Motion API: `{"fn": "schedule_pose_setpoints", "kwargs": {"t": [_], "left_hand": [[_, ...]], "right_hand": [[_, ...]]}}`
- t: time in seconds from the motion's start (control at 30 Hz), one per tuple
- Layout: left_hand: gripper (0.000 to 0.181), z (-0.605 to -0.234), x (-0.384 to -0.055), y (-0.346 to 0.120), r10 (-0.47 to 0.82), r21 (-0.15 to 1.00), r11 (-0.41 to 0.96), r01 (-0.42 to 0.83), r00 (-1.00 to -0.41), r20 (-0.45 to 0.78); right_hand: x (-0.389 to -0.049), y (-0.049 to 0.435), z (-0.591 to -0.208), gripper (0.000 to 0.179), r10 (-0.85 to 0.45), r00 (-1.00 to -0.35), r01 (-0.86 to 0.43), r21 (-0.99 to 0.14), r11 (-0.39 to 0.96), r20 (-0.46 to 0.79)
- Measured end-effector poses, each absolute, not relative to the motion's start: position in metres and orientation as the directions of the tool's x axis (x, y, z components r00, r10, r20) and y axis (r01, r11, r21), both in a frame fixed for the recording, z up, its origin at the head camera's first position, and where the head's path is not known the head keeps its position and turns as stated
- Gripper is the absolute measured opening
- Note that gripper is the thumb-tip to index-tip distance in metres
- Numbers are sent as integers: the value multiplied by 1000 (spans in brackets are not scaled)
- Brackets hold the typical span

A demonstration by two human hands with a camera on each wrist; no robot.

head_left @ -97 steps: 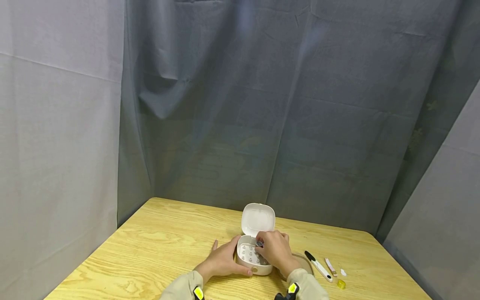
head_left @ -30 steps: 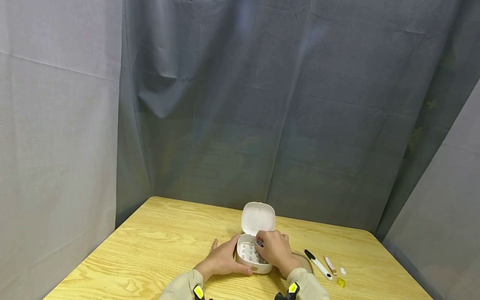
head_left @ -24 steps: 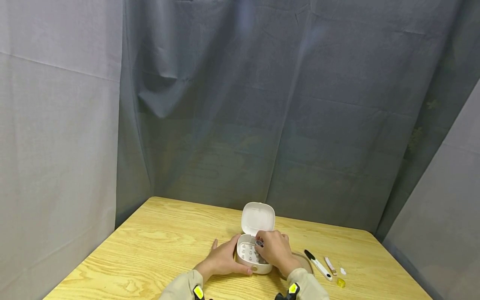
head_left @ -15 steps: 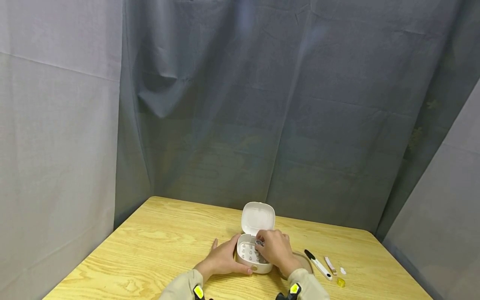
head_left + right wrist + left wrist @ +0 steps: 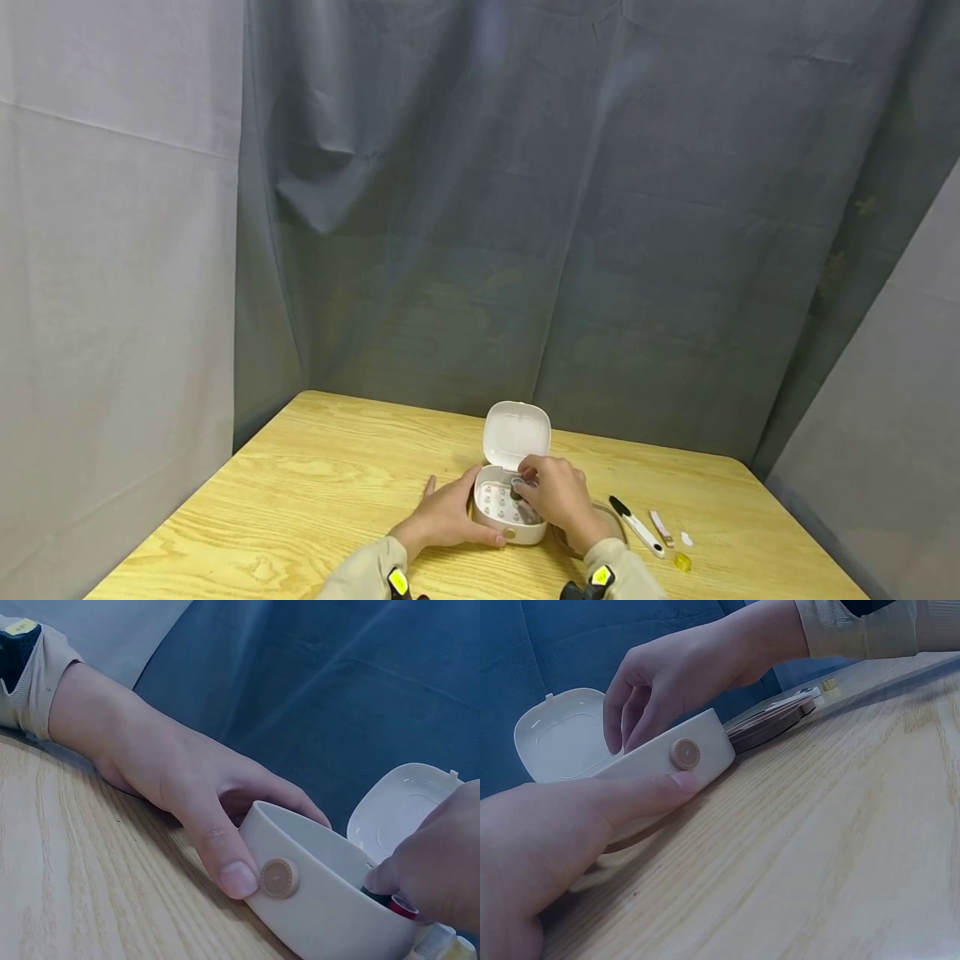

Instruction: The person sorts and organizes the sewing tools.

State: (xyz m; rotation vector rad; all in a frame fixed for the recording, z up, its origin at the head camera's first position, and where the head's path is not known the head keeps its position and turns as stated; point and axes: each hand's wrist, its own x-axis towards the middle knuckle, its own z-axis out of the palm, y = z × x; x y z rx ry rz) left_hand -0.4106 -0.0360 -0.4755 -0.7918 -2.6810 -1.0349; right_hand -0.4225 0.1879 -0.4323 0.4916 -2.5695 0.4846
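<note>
Right hand (image 5: 561, 495) rightward, spool (image 5: 515, 491) upright

- I face a dark grey-blue curtain (image 5: 420, 250), creased and loosely folded, with soft pale streaks of light near its top.
- On my left hangs a pale grey cloth (image 5: 120, 217), crossed by a sloping crease.
- On my right I see another pale cloth (image 5: 885, 417).
- I have a yellowish wood-grain table (image 5: 300, 483) before me, its far corners rounded.
</note>
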Motion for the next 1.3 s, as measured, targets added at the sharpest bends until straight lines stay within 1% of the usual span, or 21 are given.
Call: {"fn": "schedule_pose_setpoints", "kwargs": {"t": [0.43,0.67,0.83,1.07,1.3], "left_hand": [[122,-474,-412,-36,418,594,611,524,-850,320],[121,-475,-412,-37,429,590,607,531,-845,319],[119,-477,-413,-38,430,602,598,529,-846,315],[118,-475,-410,-39,432,610,592,526,-846,311],[118,-475,-410,-39,432,609,589,531,-844,318]], "right_hand": [[-422,190,-427,21,-259,-828,-434,-275,858,498],[-423,193,-425,21,-254,-808,-453,-286,844,532],[-424,200,-423,21,-215,-800,-462,-348,816,560],[-425,208,-417,20,-150,-821,-430,-423,798,551],[-426,215,-415,17,-119,-797,-436,-429,791,592]]}}
